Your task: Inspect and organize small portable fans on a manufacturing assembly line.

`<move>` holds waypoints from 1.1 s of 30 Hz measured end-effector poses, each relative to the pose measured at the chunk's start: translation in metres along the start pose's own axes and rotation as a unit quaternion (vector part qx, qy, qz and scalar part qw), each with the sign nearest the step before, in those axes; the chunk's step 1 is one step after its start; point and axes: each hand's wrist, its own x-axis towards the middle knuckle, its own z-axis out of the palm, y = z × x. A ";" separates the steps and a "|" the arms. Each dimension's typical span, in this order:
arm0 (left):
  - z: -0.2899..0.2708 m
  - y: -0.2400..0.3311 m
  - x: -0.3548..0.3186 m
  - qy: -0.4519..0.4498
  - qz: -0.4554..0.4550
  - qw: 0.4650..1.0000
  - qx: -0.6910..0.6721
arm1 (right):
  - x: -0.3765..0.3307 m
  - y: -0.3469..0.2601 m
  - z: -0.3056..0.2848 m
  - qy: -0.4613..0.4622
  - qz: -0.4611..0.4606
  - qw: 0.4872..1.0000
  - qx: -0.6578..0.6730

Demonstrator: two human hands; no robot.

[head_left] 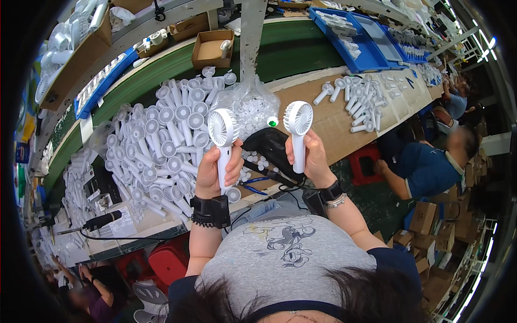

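Observation:
My left hand (221, 168) is closed round the handle of a white handheld fan (223, 128), held upright over the bench. A second white handheld fan (298, 119) stands upright in my right hand (312, 156), its fingers wrapped round the handle. The two fans are apart, their round grilles at the top. Left of my left hand lies a big pile of similar white fans (167, 121). Between my hands, a clear plastic bag (253, 102) holds small white parts, beside a black pouch (269, 148), and blue-handled pliers (254, 185) lie close to me.
A black power screwdriver (102, 220) lies at the left with its cord. More fans (361, 102) lie on cardboard at the right. Blue trays (344, 43) and an open cardboard box (211, 47) stand behind. A co-worker (431, 167) sits at the right, near a red stool (362, 167).

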 end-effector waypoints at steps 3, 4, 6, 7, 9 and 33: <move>0.000 0.000 -0.001 0.002 0.000 1.000 0.000 | -0.001 0.000 -0.001 -0.010 0.005 1.000 0.005; 0.000 0.000 -0.001 0.006 0.000 1.000 0.001 | -0.001 -0.001 0.000 -0.016 0.007 1.000 0.007; 0.001 -0.001 -0.001 0.013 0.000 1.000 0.003 | -0.001 -0.002 0.001 -0.016 0.011 1.000 0.007; 0.000 -0.001 -0.001 0.013 0.000 1.000 0.004 | -0.002 -0.003 0.003 -0.016 0.015 1.000 0.006; -0.002 -0.003 0.001 0.039 -0.004 0.999 0.013 | -0.002 -0.005 0.003 -0.015 0.017 1.000 0.006; -0.005 -0.007 0.002 0.044 -0.009 0.999 0.025 | -0.005 -0.001 -0.007 -0.012 0.018 1.000 0.007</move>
